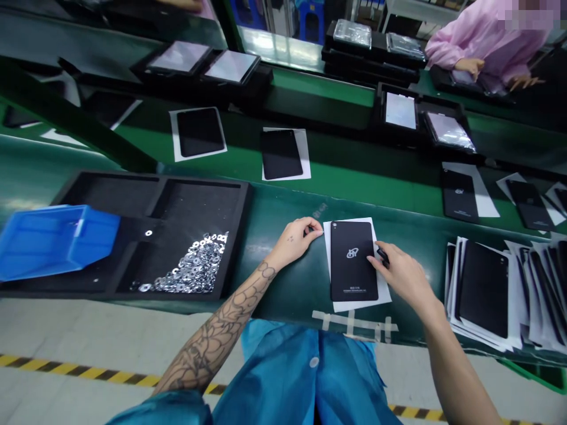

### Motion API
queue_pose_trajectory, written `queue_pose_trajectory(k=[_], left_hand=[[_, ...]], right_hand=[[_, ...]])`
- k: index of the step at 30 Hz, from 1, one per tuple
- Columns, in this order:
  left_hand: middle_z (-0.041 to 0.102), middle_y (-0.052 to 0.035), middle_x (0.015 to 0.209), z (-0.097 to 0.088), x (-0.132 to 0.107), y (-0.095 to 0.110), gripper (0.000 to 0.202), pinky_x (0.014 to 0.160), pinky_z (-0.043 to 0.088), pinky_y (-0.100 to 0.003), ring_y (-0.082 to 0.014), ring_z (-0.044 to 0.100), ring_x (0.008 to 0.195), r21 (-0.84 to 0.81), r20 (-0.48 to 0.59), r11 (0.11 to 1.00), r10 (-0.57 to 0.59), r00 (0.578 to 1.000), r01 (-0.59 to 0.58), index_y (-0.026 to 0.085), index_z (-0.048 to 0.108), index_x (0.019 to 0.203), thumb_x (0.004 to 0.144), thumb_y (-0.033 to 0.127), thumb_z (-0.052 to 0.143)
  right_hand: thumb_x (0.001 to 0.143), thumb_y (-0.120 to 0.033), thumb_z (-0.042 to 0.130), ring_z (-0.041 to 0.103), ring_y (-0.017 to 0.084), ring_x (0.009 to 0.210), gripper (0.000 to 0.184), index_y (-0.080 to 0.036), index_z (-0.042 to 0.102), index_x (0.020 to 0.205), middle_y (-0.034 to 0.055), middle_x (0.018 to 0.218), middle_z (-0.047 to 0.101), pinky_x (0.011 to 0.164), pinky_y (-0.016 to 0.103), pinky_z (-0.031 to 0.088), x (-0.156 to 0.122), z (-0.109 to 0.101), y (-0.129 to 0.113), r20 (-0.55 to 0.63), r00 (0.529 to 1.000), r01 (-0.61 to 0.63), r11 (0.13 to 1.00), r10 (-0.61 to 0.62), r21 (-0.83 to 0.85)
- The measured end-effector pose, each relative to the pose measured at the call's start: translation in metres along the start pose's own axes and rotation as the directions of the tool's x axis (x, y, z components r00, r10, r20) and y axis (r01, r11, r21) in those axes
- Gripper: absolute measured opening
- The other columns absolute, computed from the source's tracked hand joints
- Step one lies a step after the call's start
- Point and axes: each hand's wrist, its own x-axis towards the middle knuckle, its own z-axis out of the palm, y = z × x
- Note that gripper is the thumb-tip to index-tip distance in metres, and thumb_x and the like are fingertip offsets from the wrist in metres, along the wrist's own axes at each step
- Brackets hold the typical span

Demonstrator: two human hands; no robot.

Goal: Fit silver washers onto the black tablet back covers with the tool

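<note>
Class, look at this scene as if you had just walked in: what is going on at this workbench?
A person in a blue smock stands at a green bench. A black rectangular back cover lies on a white paper sheet. The left hand pinches the sheet's upper left corner; the right hand touches the cover's right edge with a small dark object. A black foam tray of silver washers sits left, stacked covers right.
</note>
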Motion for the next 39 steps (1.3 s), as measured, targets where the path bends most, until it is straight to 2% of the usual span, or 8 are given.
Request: queue_pose_trajectory(k=[5,9,14,23,28,31,35,39], left_hand=[[0.070,-0.0082,0.113,0.003,0.029,0.005,0.010,0.111,0.045,-0.047,-0.0276,0.058,0.111,0.147,0.082,0.989,0.010,0.997,-0.022,0.021,0.078,0.101,0.100,0.028,0.071],[0.057,-0.0103,0.121,0.008,0.057,0.006,0.014,0.121,0.037,-0.055,-0.0332,0.047,0.128,0.259,0.146,0.966,-0.034,0.989,-0.005,0.022,0.081,0.102,0.099,0.032,0.072],[0.051,-0.0101,0.121,0.007,0.073,0.008,0.020,0.114,0.045,-0.054,-0.0338,0.045,0.123,0.339,0.214,0.941,-0.093,0.972,0.016,0.024,0.082,0.103,0.096,0.041,0.073],[0.051,-0.0108,0.114,0.001,0.104,0.027,0.014,0.113,0.044,-0.053,-0.0343,0.046,0.119,0.498,0.373,0.866,-0.174,0.911,-0.039,0.020,0.078,0.087,0.088,0.034,0.082],[0.052,-0.0100,0.113,0.006,0.139,0.034,0.046,0.106,0.047,-0.052,-0.0354,0.044,0.118,0.576,0.439,0.810,-0.191,0.878,-0.112,0.018,0.066,0.072,0.065,0.046,0.103],[0.056,-0.0107,0.113,0.016,0.154,0.049,0.055,0.104,0.046,-0.053,-0.0370,0.042,0.120,0.631,0.514,0.732,-0.146,0.845,-0.257,0.018,0.063,0.068,0.056,0.046,0.108],[0.063,-0.0118,0.111,0.029,0.162,0.067,0.054,0.102,0.042,-0.050,-0.0379,0.043,0.124,0.575,0.626,0.719,-0.079,0.776,-0.391,0.017,0.061,0.063,0.061,0.043,0.108],[0.068,-0.0056,0.097,0.015,0.156,0.063,0.046,0.091,0.044,-0.038,-0.0289,0.058,0.109,0.565,0.598,0.761,-0.111,0.794,-0.319,0.018,0.065,0.069,0.069,0.045,0.102]], right_hand=[[0.111,-0.052,0.051,0.074,0.024,0.094,0.044,-0.025,0.066,0.141,0.0098,0.129,0.076,0.080,0.034,0.051,0.024,-0.005,0.002,-0.128,0.983,0.138,0.989,-0.130,0.055],[0.112,-0.043,0.046,0.073,0.025,0.102,0.040,-0.021,0.069,0.137,0.0104,0.128,0.076,0.078,0.032,0.047,0.062,0.012,0.001,-0.318,0.944,0.095,0.996,-0.089,0.003],[0.109,-0.034,0.047,0.069,0.025,0.097,0.035,-0.019,0.069,0.131,0.0129,0.122,0.075,0.070,0.033,0.036,0.089,0.031,-0.002,-0.420,0.906,-0.075,0.995,0.041,-0.065],[0.108,-0.034,0.048,0.068,0.024,0.093,0.030,-0.020,0.070,0.124,0.0109,0.115,0.078,0.066,0.035,0.028,0.086,0.037,0.003,-0.449,0.893,-0.022,1.000,0.021,0.004],[0.107,-0.032,0.048,0.068,0.024,0.091,0.030,-0.020,0.071,0.122,0.0105,0.110,0.078,0.066,0.034,0.028,0.085,0.038,0.004,-0.439,0.898,-0.012,1.000,0.021,0.025],[0.107,-0.032,0.048,0.068,0.024,0.090,0.030,-0.020,0.072,0.123,0.0103,0.110,0.079,0.067,0.034,0.029,0.084,0.039,0.005,-0.436,0.900,-0.001,1.000,0.010,0.020],[0.107,-0.032,0.051,0.069,0.022,0.087,0.028,-0.021,0.072,0.122,0.0081,0.109,0.080,0.067,0.034,0.028,0.085,0.039,0.006,-0.461,0.887,-0.002,1.000,0.003,0.003],[0.106,-0.032,0.053,0.069,0.022,0.083,0.028,-0.020,0.074,0.120,0.0085,0.105,0.081,0.065,0.033,0.025,0.087,0.040,0.007,-0.482,0.876,-0.006,1.000,0.007,0.004]])
